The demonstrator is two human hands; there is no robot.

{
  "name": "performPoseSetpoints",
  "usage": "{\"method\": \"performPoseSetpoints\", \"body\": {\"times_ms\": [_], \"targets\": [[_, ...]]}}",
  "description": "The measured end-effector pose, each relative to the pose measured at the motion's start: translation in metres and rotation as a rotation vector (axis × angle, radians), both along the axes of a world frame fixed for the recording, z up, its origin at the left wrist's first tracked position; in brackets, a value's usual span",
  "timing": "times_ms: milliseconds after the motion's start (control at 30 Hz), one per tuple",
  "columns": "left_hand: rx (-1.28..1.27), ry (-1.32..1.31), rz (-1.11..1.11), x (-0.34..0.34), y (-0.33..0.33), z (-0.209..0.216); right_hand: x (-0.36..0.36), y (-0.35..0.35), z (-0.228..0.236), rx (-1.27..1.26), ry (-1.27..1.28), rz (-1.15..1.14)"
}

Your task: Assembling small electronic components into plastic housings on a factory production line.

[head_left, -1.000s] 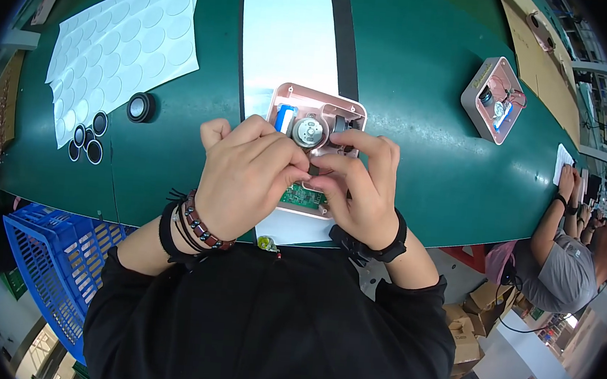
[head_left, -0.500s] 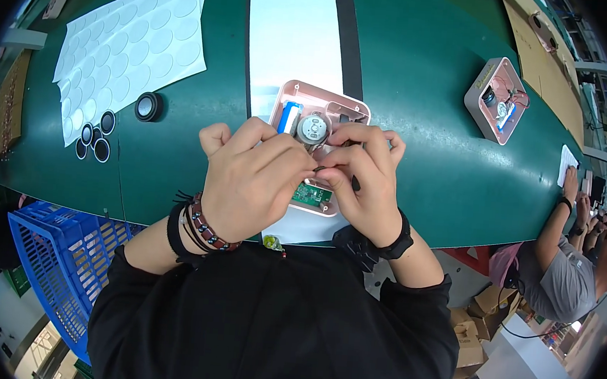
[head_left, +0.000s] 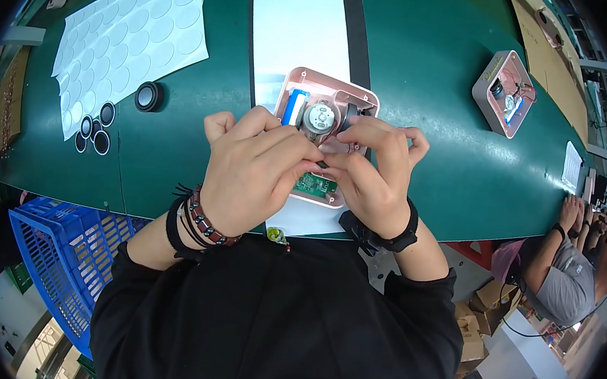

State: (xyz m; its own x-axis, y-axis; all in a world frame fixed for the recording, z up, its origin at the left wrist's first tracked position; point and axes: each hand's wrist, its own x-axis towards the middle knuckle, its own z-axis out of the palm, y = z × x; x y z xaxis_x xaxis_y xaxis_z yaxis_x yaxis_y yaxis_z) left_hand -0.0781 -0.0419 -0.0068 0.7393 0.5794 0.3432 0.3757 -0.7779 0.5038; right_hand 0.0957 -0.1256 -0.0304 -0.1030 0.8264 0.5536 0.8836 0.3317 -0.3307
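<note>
A pink open plastic housing (head_left: 331, 79) lies in front of me. Inside it are a blue and white battery cell (head_left: 295, 108), a round silver motor (head_left: 319, 119), a dark round part (head_left: 350, 113) and a green circuit board (head_left: 317, 184). My left hand (head_left: 256, 175) and my right hand (head_left: 381, 185) meet over the housing, between motor and board. Thumbs and forefingers of both close on a small black piece (head_left: 322, 164), mostly hidden by the fingertips. The right hand's other fingers curl above the housing's right wall.
At left are a white sheet of round stickers (head_left: 137, 41), several black rings (head_left: 107, 114) and a black round part (head_left: 149, 97). A second pink housing (head_left: 492, 97) with wired parts stands at right. A blue crate (head_left: 63, 256) is beside me at left. Another person (head_left: 560, 274) works at far right.
The housing appears slightly higher and farther right in view, as do both hands. My fingertips remain together on the small black piece, which shows a little differently.
</note>
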Motion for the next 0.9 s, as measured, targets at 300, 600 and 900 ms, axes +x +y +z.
{"method": "performPoseSetpoints", "body": {"times_ms": [300, 600, 900], "targets": [[0.021, 0.030, 0.021, -0.004, 0.000, 0.003, -0.006, -0.001, -0.003, -0.139, 0.262, 0.032], [-0.008, 0.135, 0.039, -0.005, -0.001, 0.006, -0.009, -0.002, -0.009, -0.160, 0.232, 0.032], [-0.075, 0.147, -0.023, -0.009, 0.008, 0.009, -0.011, 0.000, -0.004, -0.262, 0.264, 0.039]]}}
